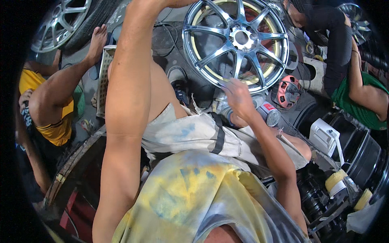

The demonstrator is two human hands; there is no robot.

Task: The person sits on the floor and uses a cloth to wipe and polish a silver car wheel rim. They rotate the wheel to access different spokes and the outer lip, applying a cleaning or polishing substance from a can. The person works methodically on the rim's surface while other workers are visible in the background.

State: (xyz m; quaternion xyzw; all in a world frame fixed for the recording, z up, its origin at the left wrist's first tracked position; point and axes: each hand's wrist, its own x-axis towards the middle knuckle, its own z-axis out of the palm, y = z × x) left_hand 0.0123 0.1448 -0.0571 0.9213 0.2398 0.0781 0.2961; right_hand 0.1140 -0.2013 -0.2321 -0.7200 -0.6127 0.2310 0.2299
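Observation:
A multi-spoke chrome alloy wheel rim (257, 60) is propped in front of me, face toward me, with a yellowish ring along the inside of its barrel. At the top edge of the view my left hand (178, 2) is partly cut off; it appears closed on the wheel's upper left edge. Close to the lower lip of the wheel is my right hand (240, 99), its fingers drawn together and slightly blurred. Whatever they pinch is too indistinct to name. Below that hand lies a spray-type can (270, 114) beside other cans.
A salmon-coloured round slotted object (288, 92) sits right of the wheel. Black wheels (362, 156), a white plastic container (324, 137) and a tape roll (336, 181) crowd the right. People sit at both sides. A crate (103, 83) and cable (172, 38) lie left.

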